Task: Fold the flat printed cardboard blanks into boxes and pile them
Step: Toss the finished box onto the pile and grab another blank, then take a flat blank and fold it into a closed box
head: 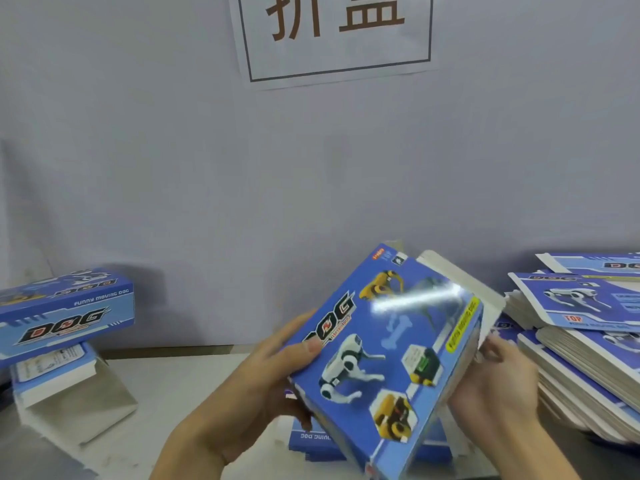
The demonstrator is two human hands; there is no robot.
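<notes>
Boxes: one [384, 358] gripped by left hand [256, 379] and right hand [498, 382] fingers | two folded [65, 306] stacked left

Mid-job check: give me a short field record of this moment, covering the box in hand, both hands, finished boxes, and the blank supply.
box in hand: blue printed box, partly folded, tilted, white flap open on its right side
left hand: left hand grips the box's left edge, thumb on the printed face
right hand: right hand holds the right side by the flap
finished boxes: folded boxes piled at left
blank supply: stack of flat blanks at right
</notes>
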